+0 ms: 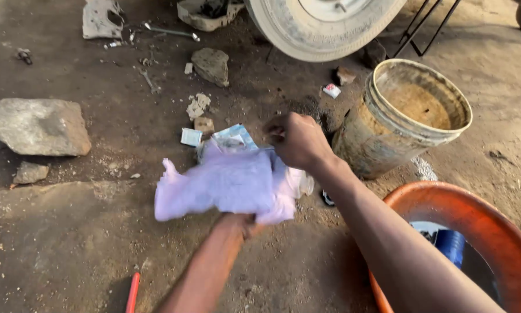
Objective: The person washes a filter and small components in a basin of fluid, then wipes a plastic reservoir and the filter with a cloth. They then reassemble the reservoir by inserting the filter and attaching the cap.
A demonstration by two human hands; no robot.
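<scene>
Already the pale lilac cloth (225, 185) is lifted above the dirt ground (69, 243), spread between both hands: right hand (300, 142) closed on its upper edge, left hand (240, 223) (mostly hidden) gripping below. It seems half unfolded, near the dirty bucket (388, 139).

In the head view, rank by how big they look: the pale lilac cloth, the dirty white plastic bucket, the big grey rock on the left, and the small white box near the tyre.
1. Dirty white plastic bucket
2. Pale lilac cloth, close behind, though nearer the camera
3. Big grey rock
4. Small white box
</scene>
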